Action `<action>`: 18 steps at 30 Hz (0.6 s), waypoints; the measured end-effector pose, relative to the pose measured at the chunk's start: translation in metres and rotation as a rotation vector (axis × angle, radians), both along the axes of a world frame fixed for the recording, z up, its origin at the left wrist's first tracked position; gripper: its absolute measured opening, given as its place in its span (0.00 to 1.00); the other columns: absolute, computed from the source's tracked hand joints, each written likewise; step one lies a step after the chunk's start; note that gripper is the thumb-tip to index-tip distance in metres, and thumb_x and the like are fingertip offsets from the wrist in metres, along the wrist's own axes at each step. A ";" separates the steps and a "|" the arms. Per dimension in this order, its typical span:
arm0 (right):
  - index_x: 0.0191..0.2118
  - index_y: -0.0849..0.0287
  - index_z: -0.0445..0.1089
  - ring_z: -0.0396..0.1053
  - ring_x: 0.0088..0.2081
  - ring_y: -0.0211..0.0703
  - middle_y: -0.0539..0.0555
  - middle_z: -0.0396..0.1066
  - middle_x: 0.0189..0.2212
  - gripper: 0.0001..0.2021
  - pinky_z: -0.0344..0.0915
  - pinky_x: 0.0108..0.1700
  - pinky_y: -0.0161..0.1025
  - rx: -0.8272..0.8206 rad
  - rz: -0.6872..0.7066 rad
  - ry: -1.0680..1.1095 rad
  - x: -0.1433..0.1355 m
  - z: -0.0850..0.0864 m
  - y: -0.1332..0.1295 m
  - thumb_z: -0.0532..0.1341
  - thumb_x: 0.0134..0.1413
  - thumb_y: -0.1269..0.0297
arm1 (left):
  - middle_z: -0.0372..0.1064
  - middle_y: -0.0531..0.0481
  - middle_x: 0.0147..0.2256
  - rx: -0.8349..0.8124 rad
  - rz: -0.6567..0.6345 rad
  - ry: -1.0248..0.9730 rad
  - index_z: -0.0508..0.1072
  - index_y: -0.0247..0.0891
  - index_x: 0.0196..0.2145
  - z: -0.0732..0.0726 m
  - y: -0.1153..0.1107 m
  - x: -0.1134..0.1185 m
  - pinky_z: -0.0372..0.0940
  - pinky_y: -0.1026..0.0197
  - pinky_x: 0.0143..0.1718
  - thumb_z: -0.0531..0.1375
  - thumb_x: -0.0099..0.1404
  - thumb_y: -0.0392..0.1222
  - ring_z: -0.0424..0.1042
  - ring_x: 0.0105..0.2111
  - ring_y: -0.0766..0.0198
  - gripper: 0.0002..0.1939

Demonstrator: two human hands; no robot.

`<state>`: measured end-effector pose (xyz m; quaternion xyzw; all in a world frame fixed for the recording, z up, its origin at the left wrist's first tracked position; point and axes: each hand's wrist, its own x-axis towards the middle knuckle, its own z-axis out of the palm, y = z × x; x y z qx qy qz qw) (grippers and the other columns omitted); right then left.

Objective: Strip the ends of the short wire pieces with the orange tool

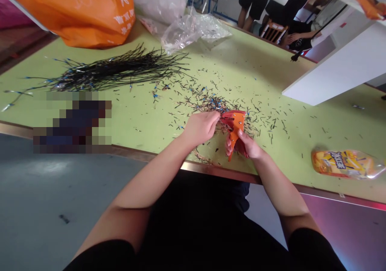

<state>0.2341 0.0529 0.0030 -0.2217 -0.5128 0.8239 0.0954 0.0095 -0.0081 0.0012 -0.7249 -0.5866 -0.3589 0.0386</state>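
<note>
My right hand (245, 144) is wrapped round the handles of an orange and red hand tool (238, 125), which looks like a wire stripper. Just left of the tool's jaws, my left hand (202, 127) is closed in a pinch; a dark wire seems to run from its fingertips to the jaws, too small to make out fully. Beneath and beyond both hands lies a scattered heap of short black, blue and copper-coloured clippings (215, 102). A long bundle of black wires (117, 69) rests on the green table (138, 118) to the far left.
An orange bag (99, 17) and crumpled clear plastic (193, 31) occupy the table's back left. At the right are a white panel (337, 68) and a drink bottle (343, 163) on its side. A pixelated dark object lies front left. Other people are beyond the table.
</note>
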 end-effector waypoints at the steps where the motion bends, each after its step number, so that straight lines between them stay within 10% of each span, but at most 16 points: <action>1: 0.33 0.59 0.73 0.73 0.27 0.43 0.51 0.71 0.24 0.31 0.72 0.32 0.40 -0.003 -0.004 0.018 -0.001 -0.002 -0.001 0.59 0.60 0.31 | 0.71 0.49 0.26 -0.001 -0.001 -0.007 0.69 0.40 0.37 0.000 0.000 0.000 0.52 0.59 0.26 0.47 0.75 0.37 0.68 0.24 0.61 0.12; 18: 0.22 0.55 0.60 0.50 0.14 0.34 0.42 0.52 0.13 0.31 0.56 0.18 0.35 -0.009 -0.224 0.012 -0.021 -0.004 -0.024 0.62 0.57 0.31 | 0.68 0.51 0.24 -0.040 0.017 -0.070 0.67 0.41 0.37 -0.001 0.001 0.004 0.50 0.60 0.25 0.46 0.75 0.39 0.64 0.22 0.62 0.12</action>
